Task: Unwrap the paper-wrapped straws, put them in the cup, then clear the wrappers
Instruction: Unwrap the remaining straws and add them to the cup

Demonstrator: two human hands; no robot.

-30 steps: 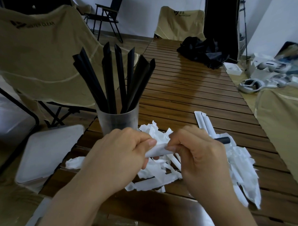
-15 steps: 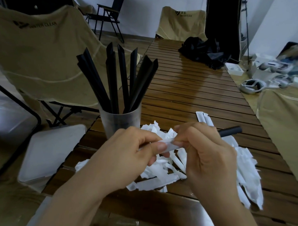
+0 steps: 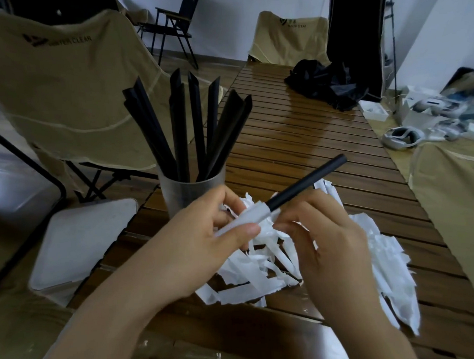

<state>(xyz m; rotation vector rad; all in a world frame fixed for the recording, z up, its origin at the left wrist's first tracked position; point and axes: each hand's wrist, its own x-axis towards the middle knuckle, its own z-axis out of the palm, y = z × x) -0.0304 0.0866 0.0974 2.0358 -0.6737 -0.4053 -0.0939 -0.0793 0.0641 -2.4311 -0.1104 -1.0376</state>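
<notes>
The black straw has slid much further out of its wrapper than a moment ago, poking up and away to the right! The left hand pinches the white paper sleeve between thumb and fingers. The right hand sits just beside it, fingers curled near the straw; whether they grip it, I cannot tell. Just beyond the left hand stands the cup, full of straws. Torn wrappers lie beneath both hands.

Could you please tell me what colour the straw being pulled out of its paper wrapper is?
Black; the straw shows best in the head view, sliding out of its white wrapper.
</notes>
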